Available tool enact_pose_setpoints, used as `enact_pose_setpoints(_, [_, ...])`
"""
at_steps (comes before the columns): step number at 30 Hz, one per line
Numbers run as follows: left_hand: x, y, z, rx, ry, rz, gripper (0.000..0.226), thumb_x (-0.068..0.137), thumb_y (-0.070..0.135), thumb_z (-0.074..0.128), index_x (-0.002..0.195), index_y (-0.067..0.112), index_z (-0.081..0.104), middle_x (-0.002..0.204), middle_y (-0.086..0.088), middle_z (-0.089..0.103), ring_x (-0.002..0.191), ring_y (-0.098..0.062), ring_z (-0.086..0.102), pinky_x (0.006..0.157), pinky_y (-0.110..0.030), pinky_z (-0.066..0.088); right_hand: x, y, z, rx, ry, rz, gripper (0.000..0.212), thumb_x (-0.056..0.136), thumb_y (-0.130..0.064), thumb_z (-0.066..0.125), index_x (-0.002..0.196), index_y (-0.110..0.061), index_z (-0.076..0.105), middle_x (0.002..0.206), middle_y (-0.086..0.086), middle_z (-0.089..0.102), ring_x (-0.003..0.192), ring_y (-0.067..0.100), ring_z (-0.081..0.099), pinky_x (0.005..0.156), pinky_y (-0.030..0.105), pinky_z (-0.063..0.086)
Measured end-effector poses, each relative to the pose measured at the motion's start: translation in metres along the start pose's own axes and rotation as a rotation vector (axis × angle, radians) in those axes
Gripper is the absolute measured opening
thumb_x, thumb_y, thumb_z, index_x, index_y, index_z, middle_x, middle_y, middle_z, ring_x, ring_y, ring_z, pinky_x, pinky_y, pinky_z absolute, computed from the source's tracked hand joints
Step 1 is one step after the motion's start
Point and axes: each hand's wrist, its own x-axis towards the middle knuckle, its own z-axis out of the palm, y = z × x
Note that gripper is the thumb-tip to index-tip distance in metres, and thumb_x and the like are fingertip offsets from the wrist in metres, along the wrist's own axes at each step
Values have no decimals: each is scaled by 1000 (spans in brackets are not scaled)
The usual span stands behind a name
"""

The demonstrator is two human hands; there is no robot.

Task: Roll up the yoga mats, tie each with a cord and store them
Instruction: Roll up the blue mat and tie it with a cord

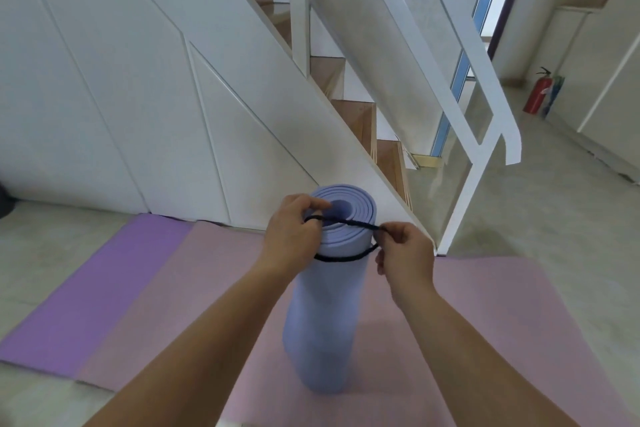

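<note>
A rolled light-blue yoga mat (323, 315) stands upright on a flat pink mat (467, 329). A black cord (341, 257) loops around its upper part, and another stretch of it crosses the open top end. My left hand (289, 236) pinches the cord at the roll's left top edge. My right hand (405, 253) pinches the cord on the roll's right side. A purple mat (86, 295) lies flat to the left, partly under the pink one.
A white panelled wall and a wooden staircase (360, 121) with a white glass-panelled railing (485, 121) rise right behind the mats. A red fire extinguisher (536, 94) stands far right by the wall. A dark object (5, 198) sits at the left edge.
</note>
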Motion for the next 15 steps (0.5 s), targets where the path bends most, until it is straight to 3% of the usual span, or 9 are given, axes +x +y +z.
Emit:
enact_pose_setpoints(4, [-8, -5, -5, -14, -31, 39, 33, 92, 3, 54, 92, 33, 69, 113, 18, 56, 105, -6, 54, 95, -20, 38, 41, -48, 7, 97, 0, 127, 9, 86, 3, 68, 94, -2, 69, 71, 10, 62, 37, 10, 44, 38, 22, 35])
enact_pose_setpoints(9, [-13, -7, -5, -60, -119, 44, 29, 95, 14, 58, 87, 38, 72, 113, 25, 58, 107, -4, 58, 102, -33, 45, 63, -98, 32, -11, -102, 164, 13, 83, 15, 64, 84, 3, 66, 74, 15, 68, 52, 17, 59, 50, 24, 49])
enact_pose_setpoints(12, [-17, -5, -9, -122, -148, 22, 16, 87, 32, 60, 87, 42, 72, 110, 26, 60, 108, -4, 60, 102, -37, 46, 74, -98, 47, -222, -159, 126, 11, 78, 7, 76, 86, 5, 69, 75, 18, 71, 50, 19, 65, 53, 25, 57])
enact_pose_setpoints(15, [-20, -9, -13, -172, -155, -45, 11, 90, 28, 61, 92, 35, 69, 103, 14, 67, 102, -12, 63, 98, -42, 50, 80, -93, 62, -652, -247, -40, 23, 65, -12, 87, 82, -3, 73, 81, 12, 73, 76, 26, 71, 75, 39, 61])
